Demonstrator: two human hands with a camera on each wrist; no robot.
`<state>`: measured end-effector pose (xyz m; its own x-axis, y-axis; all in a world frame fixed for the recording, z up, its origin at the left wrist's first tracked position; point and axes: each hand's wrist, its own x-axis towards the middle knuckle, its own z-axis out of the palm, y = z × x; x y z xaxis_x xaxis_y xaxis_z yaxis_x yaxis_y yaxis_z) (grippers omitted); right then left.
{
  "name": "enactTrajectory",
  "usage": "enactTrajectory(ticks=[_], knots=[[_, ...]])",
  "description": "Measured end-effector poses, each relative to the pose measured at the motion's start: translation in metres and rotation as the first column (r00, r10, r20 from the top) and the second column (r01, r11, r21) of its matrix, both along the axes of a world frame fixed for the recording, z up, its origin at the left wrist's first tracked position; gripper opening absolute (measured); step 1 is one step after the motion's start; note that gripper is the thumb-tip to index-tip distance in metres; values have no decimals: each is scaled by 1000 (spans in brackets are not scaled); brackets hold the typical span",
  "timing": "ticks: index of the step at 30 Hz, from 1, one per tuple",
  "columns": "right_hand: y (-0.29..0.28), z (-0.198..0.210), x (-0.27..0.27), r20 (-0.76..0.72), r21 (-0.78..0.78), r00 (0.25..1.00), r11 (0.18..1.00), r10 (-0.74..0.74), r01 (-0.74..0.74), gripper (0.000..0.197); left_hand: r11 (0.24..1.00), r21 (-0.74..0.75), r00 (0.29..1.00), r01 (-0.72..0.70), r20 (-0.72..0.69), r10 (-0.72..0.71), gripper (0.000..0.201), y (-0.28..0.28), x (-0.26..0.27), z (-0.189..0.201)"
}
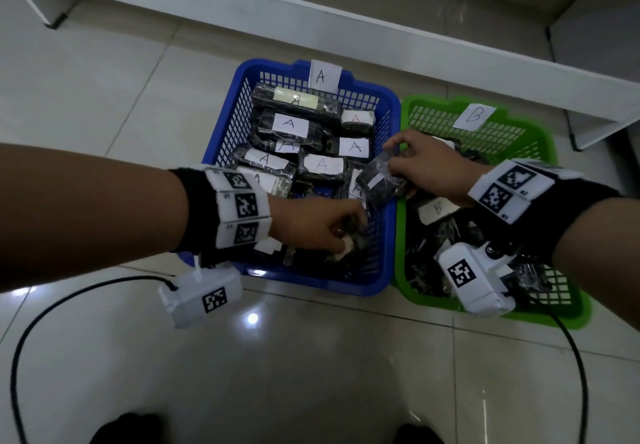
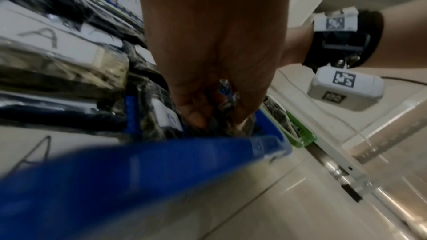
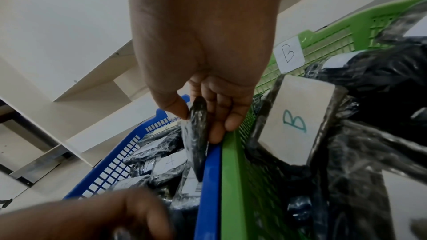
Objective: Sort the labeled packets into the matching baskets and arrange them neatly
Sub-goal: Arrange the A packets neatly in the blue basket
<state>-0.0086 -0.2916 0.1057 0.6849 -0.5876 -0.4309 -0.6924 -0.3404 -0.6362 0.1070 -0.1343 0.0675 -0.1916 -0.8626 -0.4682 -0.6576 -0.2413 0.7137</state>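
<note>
Nearest the person, two black cables (image 1: 41, 308) are trailing over the glossy tiled floor (image 1: 311, 374) from the white camera boxes strapped under each wrist.

Just beyond, the left hand (image 1: 311, 227) is reaching down into the near right corner of the blue basket (image 1: 221, 139), its fingers curling around a crinkled dark packet (image 2: 227, 98); the left wrist view is showing thumb and fingers pinching the plastic, though which letter that packet bears cannot be made out.

Beside it, the right hand (image 1: 424, 163) is hovering over the meeting rims of the two baskets, thumb on one face and fingers on the other, gripping a dark wrapped packet (image 1: 379, 180) edge-on. That packet is hanging above the blue basket's right wall, its lower end just inside the blue side; its label is turned so the letter is not readable.

The blue basket is holding many black packets with white labels marked A (image 1: 290, 124), lying in rough rows. Touching it on the right, the green basket (image 1: 540, 153) is holding a looser heap of dark packets, one showing a label marked B (image 1: 437, 209).

Farther back, a paper tag reading A (image 1: 322, 76) is standing on the blue basket's far rim and a tag reading B (image 1: 473, 116) on the green one's. Behind them white shelf boards (image 1: 381, 28) are running across the floor.
</note>
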Motion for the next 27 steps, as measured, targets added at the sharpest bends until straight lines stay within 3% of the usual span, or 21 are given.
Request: enactTrajectory(ticks=[2, 4, 6, 8, 10, 13, 18, 23, 27], knots=[[1, -2, -1, -2, -60, 1000, 998, 0, 0, 27, 972, 53, 960, -231, -148, 236, 38, 2, 11, 5], [2, -4, -1, -6, -104, 1000, 995, 1, -2, 27, 903, 167, 863, -395, -268, 427, 31, 5, 19, 8], [3, -4, -1, -7, -114, 1000, 993, 0, -1, 25, 864, 280, 812, -418, -311, 494, 22, 10, 18, 8], [4, -4, 1, -10, -117, 1000, 993, 2, -3, 25, 844, 380, 807, -379, -310, 502, 17, 16, 9, 4], [6, -2, 2, -15, -120, 1000, 993, 5, -6, 24, 862, 390, 883, -323, -203, 423, 23, 19, -1, -2], [7, -2, 2, -18, -125, 1000, 992, 13, -15, 23, 955, 222, 980, -197, 23, 197, 33, 14, -7, -11], [7, -1, 1, -19, -116, 1000, 993, 13, -15, 25, 993, 77, 970, -88, 232, 68, 43, 4, 4, -4], [6, -3, 1, -32, -121, 999, 992, 30, -34, 25, 969, 247, 972, 6, 225, -64, 46, 9, 10, -13], [5, -4, 4, -56, -140, 997, 989, 50, -57, 25, 989, 141, 965, 44, 249, -79, 51, 9, -3, -27]])
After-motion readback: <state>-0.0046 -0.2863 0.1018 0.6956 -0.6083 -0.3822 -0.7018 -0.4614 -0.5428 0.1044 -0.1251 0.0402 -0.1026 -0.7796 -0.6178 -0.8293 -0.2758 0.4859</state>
